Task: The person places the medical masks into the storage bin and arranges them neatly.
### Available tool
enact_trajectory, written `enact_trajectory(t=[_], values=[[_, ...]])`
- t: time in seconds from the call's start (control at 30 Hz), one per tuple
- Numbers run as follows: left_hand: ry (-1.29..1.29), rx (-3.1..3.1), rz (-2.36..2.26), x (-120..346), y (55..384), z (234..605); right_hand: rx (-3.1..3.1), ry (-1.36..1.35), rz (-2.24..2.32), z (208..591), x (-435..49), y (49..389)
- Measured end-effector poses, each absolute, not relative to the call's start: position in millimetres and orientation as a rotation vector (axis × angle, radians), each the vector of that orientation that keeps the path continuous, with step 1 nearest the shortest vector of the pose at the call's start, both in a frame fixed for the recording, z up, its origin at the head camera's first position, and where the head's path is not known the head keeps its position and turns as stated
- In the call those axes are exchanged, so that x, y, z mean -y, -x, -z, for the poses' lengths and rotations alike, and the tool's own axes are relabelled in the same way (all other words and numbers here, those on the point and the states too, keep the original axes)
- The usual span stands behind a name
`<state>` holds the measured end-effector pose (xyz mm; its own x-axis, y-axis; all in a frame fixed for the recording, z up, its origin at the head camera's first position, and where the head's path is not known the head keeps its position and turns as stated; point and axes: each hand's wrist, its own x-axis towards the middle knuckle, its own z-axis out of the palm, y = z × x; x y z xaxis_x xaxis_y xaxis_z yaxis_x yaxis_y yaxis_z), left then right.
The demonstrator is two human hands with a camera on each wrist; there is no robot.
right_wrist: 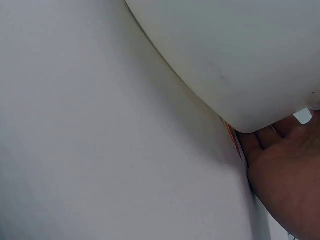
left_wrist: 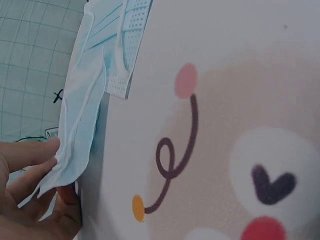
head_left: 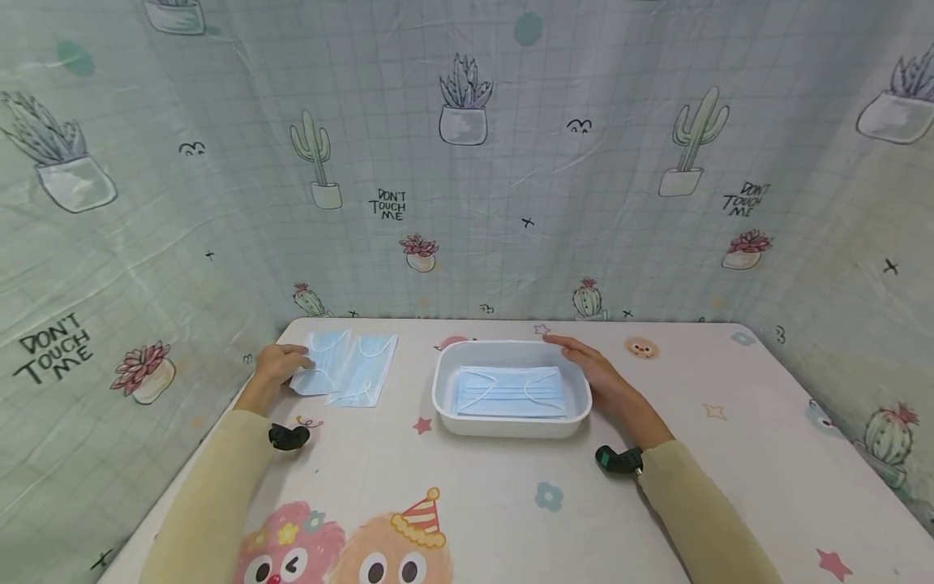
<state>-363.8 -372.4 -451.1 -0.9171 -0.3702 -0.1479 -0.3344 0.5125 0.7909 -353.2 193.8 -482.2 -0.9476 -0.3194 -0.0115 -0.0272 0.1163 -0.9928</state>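
Observation:
At the left, my left hand [head_left: 277, 365] pinches the near edge of a light blue face mask [left_wrist: 75, 135] between thumb and fingers. That edge is lifted off the table in the left wrist view. Partly under it lies another blue face mask [head_left: 370, 375] with white ear loops. A white plastic tub [head_left: 511, 427] stands right of them, and a blue pleated face mask [head_left: 511, 393] lies flat inside. My right hand [head_left: 606, 385] rests against the tub's right side, fingers extended along its far corner. In the right wrist view, the tub's wall hides some of the fingertips.
The white table [head_left: 481, 503] carries printed cartoon faces, stars and flowers. A cactus-print curtain [head_left: 511, 203] hangs behind it and along both sides. Black wrist devices [head_left: 289, 436] sit at both sleeve cuffs.

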Motion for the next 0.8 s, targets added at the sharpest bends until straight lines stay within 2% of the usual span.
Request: enact_trajectory(t=[0.8], values=[[-0.481, 2.711, 1.544, 384.2, 354.0, 451.5, -2.126, 0.353, 1.940, 482.9, -195.0, 355.4]])
